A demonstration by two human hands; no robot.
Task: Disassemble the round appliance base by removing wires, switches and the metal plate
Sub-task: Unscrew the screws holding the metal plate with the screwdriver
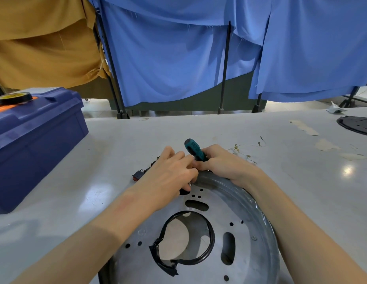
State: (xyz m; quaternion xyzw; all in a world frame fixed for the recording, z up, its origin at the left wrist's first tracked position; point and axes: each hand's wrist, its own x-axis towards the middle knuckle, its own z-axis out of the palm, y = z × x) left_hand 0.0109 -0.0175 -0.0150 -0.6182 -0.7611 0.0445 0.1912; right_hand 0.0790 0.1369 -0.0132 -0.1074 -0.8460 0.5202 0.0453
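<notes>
Base [229, 187]: round, metal, lying flat on the worktop [117, 140] at the near edge, partly cut off by the frame's bottom. Its plate [246, 228] is seated inside the rim and shows round holes and oblong slots. A black ring [211, 238], wrapped with dark tape on its near left, lines the centre opening.

Left grip [170, 171]: a bare hand at the far rim of the base, fingers curled down onto the edge. Whether it holds anything cannot be told.

Right grip [223, 165]: a bare hand touching the left grip over the far rim, closed round a screwdriver [193, 148]. The teal and black handle stands up between the two hands; the tip is hidden.

Switches [139, 174]: dark, lying on the worktop just left of the left grip.

Wires [246, 148]: thin and pale, loose on the worktop beyond the right grip.

Toolbox [35, 140]: blue, at far left, with a tape roll [14, 97] on its lid.

Disc [359, 125]: black, at the far right edge.
</notes>
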